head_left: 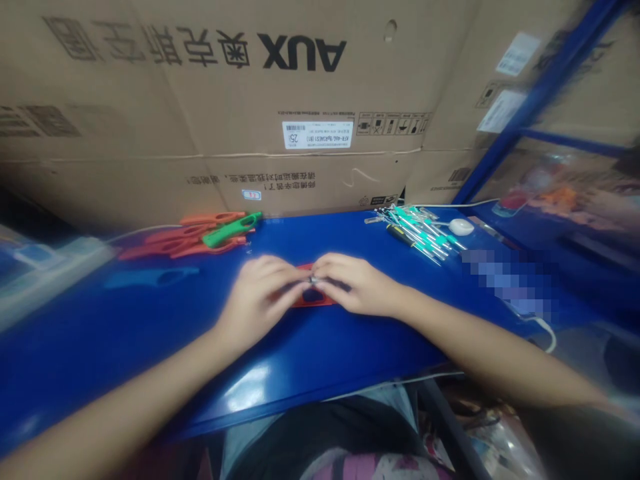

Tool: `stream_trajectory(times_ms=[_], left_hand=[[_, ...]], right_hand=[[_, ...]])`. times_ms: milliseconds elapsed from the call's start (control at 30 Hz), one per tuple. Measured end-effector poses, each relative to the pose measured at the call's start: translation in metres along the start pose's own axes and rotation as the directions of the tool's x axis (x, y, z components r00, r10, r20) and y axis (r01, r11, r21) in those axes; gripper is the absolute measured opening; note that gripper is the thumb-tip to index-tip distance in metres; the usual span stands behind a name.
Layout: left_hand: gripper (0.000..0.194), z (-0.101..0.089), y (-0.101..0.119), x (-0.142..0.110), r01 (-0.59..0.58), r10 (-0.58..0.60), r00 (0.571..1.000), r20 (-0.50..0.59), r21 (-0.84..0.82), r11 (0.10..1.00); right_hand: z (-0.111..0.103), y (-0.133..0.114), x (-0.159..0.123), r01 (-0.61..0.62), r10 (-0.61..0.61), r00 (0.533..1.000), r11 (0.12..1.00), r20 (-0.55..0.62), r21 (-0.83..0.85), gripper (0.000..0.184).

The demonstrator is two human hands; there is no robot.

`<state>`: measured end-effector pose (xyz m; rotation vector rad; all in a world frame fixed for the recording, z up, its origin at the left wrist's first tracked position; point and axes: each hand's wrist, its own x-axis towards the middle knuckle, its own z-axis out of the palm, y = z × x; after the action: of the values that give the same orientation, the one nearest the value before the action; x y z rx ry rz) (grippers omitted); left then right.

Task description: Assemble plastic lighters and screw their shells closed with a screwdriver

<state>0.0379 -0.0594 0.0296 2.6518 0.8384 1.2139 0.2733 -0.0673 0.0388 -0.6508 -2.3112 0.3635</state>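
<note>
the left hand (pixel 260 293) and the right hand (pixel 357 283) meet over the glossy blue table (pixel 320 357), fingertips pinching a small greyish piece (pixel 313 281) between them; its shape is too hidden to tell. it sits over the flat red plastic part with a rounded opening (pixel 327 301), which lies partly covered by the fingers. beyond the left hand are orange-red plastic parts (pixel 185 241), a green plastic part (pixel 233 230) on them, and a blurred blue plastic part (pixel 153 277) nearer. beyond the right hand lie metal rods with turquoise sections (pixel 425 233).
</note>
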Motion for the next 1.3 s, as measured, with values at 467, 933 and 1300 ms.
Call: stream_trajectory(times_ms=[467, 933, 1300], left_hand=[[0.012, -0.003, 0.004, -0.002, 0.063, -0.064, 0.997, -0.040, -0.017, 0.998], [0.010, -0.007, 0.008, -0.004, -0.004, 0.005, 0.999, -0.051, 0.012, 1.000], [0.006, -0.007, 0.009, -0.002, -0.001, 0.000, 1.000, -0.025, -0.027, 1.000]], right_hand=[[-0.006, 0.001, 0.000, -0.093, 0.093, 0.996, 0.994, -0.002, -0.061, 0.016], [-0.010, -0.001, -0.004, 0.112, -0.115, 0.993, 0.979, -0.010, -0.169, 0.013], [-0.013, -0.003, -0.005, 0.206, -0.180, 0.978, 0.838, 0.102, -0.505, 0.023]])
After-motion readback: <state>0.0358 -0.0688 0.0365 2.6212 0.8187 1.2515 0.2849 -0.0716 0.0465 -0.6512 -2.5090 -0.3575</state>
